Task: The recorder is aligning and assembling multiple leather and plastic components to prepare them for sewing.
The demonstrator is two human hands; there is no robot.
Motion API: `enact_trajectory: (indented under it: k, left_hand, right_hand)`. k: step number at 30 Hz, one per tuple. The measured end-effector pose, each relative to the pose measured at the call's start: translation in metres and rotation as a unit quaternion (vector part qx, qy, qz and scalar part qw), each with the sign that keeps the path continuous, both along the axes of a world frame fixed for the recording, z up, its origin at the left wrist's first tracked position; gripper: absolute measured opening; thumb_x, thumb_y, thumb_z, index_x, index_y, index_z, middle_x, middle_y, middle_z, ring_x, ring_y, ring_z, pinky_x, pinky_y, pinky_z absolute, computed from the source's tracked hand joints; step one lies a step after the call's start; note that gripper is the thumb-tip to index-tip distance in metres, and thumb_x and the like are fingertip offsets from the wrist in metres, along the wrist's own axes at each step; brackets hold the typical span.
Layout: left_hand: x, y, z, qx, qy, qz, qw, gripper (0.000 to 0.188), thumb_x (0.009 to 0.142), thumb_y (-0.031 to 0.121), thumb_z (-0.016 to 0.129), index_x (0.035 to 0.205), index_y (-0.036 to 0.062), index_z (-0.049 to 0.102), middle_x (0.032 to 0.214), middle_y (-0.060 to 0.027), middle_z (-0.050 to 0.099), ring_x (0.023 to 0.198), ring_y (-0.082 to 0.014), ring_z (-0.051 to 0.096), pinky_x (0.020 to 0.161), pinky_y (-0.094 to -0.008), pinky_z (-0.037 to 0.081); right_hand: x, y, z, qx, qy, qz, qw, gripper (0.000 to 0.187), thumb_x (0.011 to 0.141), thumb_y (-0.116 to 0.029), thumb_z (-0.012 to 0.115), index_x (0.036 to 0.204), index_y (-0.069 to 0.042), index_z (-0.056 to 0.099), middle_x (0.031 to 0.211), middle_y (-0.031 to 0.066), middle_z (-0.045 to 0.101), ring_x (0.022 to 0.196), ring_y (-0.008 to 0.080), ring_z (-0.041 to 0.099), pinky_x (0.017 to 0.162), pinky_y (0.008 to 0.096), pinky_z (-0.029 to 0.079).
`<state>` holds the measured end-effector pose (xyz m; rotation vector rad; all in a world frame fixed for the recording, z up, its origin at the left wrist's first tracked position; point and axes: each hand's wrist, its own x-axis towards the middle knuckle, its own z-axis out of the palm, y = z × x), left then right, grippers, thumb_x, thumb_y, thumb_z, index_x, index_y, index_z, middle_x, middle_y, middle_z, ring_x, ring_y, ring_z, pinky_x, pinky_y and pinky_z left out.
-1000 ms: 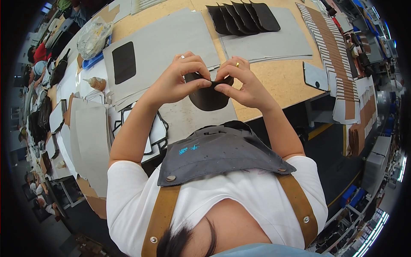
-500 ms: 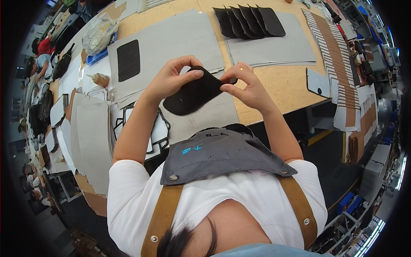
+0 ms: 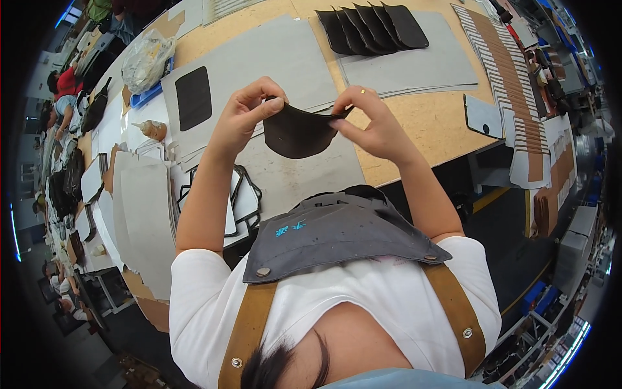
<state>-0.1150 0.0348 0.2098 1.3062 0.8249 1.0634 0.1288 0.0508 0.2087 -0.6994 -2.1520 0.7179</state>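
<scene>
Between my two hands hangs a black rounded panel (image 3: 299, 134), curved, its upper edge pinched at both ends. My left hand (image 3: 249, 115) grips the left corner between thumb and fingers. At the right corner, my right hand (image 3: 372, 123) pinches the edge, its thumb slightly blurred. The panel is held above a grey sheet (image 3: 311, 174) on the table. A similar black panel (image 3: 194, 98) lies flat on a large grey sheet to the left. Several more black panels (image 3: 372, 29) overlap in a row at the far side.
A glue bottle (image 3: 153, 129) lies at the left near a blue tray (image 3: 153, 91) with a plastic bag (image 3: 148, 61). Black-edged white pieces (image 3: 243, 198) are piled by my left forearm. Brown strips (image 3: 512, 84) line the right side, beside a white plate (image 3: 483, 117).
The black panel has turned from a slant to hanging level, its lower edge shifting up and right. My left hand has moved slightly up and left; my right hand stays near the panel's right end.
</scene>
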Motion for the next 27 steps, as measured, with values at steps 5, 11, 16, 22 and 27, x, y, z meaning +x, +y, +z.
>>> enact_trajectory:
  k: [5, 11, 16, 22, 27]
  left_hand:
    - [0.029, -0.008, 0.024, 0.261, 0.331, 0.048, 0.905, 0.016, 0.077, 0.016, 0.067, 0.091, 0.0101, 0.062, 0.102, -0.0008, 0.057, 0.111, -0.0204, 0.045, 0.096, -0.0346, 0.027]
    - [0.035, -0.001, 0.019, 0.27, 0.373, 0.008, 0.888, 0.013, 0.073, 0.013, 0.07, 0.085, 0.0101, 0.064, 0.091, 0.0023, 0.062, 0.105, -0.0208, 0.047, 0.096, -0.0372, 0.025]
    - [0.032, 0.001, 0.018, 0.242, 0.318, -0.009, 0.917, 0.008, 0.077, 0.017, 0.068, 0.08, 0.0124, 0.063, 0.084, 0.004, 0.059, 0.099, -0.0175, 0.046, 0.095, -0.0389, 0.02]
    - [0.033, 0.001, 0.02, 0.273, 0.304, -0.065, 0.91, 0.009, 0.074, 0.013, 0.07, 0.08, 0.0107, 0.064, 0.084, 0.0032, 0.059, 0.097, -0.0186, 0.047, 0.095, -0.0381, 0.024]
    - [0.029, -0.004, 0.016, 0.256, 0.308, -0.087, 0.912, 0.007, 0.077, 0.016, 0.068, 0.081, 0.0121, 0.064, 0.084, 0.0039, 0.058, 0.097, -0.0178, 0.046, 0.096, -0.0392, 0.019]
  right_hand:
    - [0.002, -0.005, -0.003, -0.195, 0.065, 0.033, 0.978, 0.012, 0.078, -0.003, 0.063, 0.087, -0.002, 0.054, 0.083, 0.0048, 0.055, 0.08, 0.0154, 0.053, 0.074, 0.0269, 0.042]
    - [0.004, 0.0, 0.001, -0.094, 0.015, 0.014, 0.995, 0.013, 0.078, -0.006, 0.064, 0.089, -0.004, 0.057, 0.085, 0.004, 0.057, 0.081, 0.0162, 0.052, 0.076, 0.0276, 0.04]
    - [0.006, 0.007, -0.003, -0.088, 0.039, 0.036, 0.995, 0.009, 0.077, -0.006, 0.066, 0.085, -0.005, 0.061, 0.078, 0.0021, 0.058, 0.08, 0.0157, 0.052, 0.074, 0.0274, 0.039]
    - [0.012, 0.007, -0.013, -0.226, 0.09, 0.1, 0.965, 0.011, 0.072, -0.009, 0.071, 0.072, -0.003, 0.062, 0.072, 0.0044, 0.058, 0.071, 0.0191, 0.053, 0.067, 0.0295, 0.041]
    - [0.01, -0.001, -0.008, -0.179, 0.043, 0.099, 0.978, 0.008, 0.074, -0.01, 0.068, 0.075, -0.006, 0.062, 0.076, 0.0031, 0.059, 0.076, 0.0188, 0.052, 0.074, 0.0312, 0.039]
